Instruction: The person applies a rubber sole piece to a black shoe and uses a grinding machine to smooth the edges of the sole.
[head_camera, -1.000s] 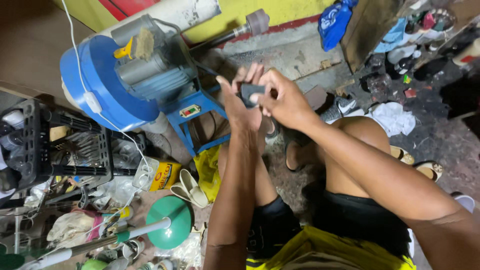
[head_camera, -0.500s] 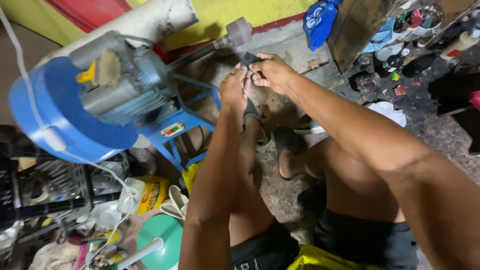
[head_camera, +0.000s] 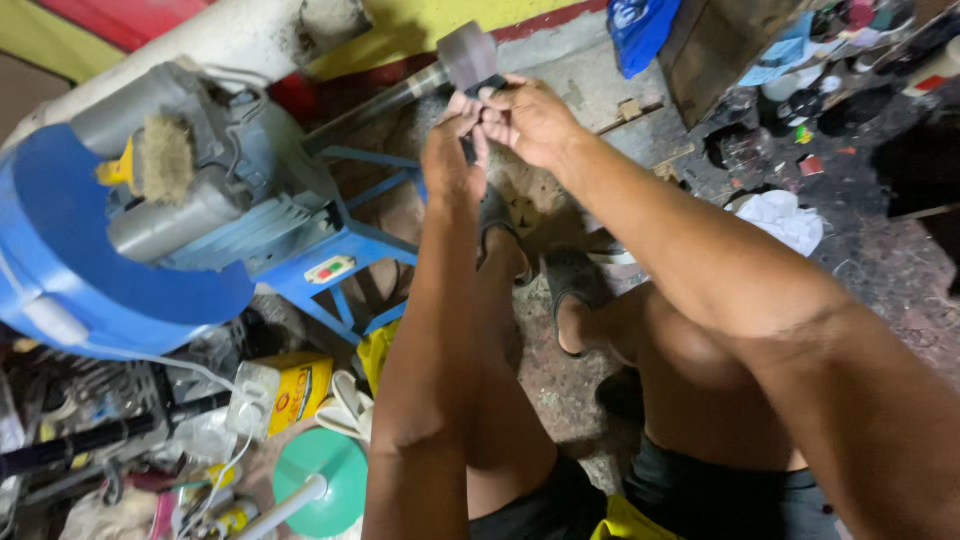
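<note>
My left hand (head_camera: 455, 165) and my right hand (head_camera: 532, 120) are held together out in front of my knees. The fingertips of both pinch a small dark object (head_camera: 490, 84), which they mostly hide. Just behind the fingers is the grey head of a hammer (head_camera: 467, 52); its metal handle runs down to the left. My feet in dark sandals (head_camera: 575, 275) rest on the dirty floor below the hands.
A blue motor machine (head_camera: 150, 220) with a bristle wheel stands on a blue frame at the left. A yellow can (head_camera: 292, 388) and a green funnel-like disc (head_camera: 325, 478) lie under it. A white rag (head_camera: 785, 220), a blue bag (head_camera: 640, 28) and clutter fill the right.
Both hands have stayed together on the small dark object while moving farther out toward the hammer head. The view has swung and come closer to the blue machine.
</note>
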